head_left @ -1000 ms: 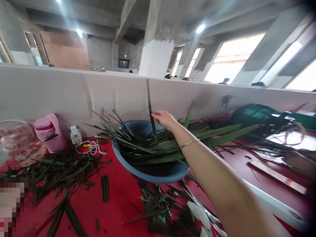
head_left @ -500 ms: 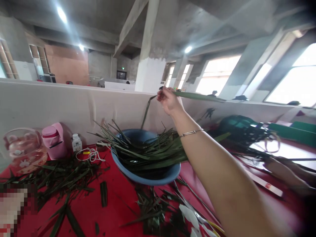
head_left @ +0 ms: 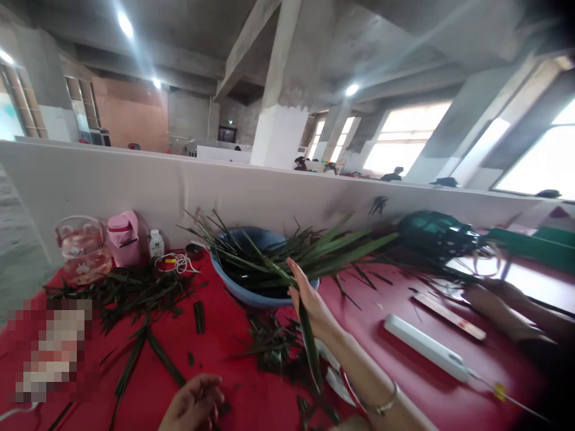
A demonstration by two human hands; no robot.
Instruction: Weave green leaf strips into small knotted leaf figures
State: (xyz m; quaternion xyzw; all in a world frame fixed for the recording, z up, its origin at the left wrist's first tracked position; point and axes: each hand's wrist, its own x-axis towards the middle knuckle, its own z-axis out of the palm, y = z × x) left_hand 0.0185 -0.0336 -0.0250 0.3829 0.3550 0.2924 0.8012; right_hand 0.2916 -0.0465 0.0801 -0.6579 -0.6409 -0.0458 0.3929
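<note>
right hand (head_left: pixel 309 299) grips long green leaf (head_left: pixel 306 335) by blue basin (head_left: pixel 251 293) — left hand (head_left: pixel 193 404) loosely open, seemingly empty.

Right hand (head_left: pixel 309 302) raised, fingers pinched; left hand (head_left: pixel 193 404) low, loosely curled.

Bare arms, a thin silver bangle (head_left: pixel 381 407) on the right wrist.

Pink jug (head_left: pixel 123 237), glass pot (head_left: pixel 83 249), small white bottle (head_left: pixel 156 243), white power strip (head_left: pixel 424 348)
</note>
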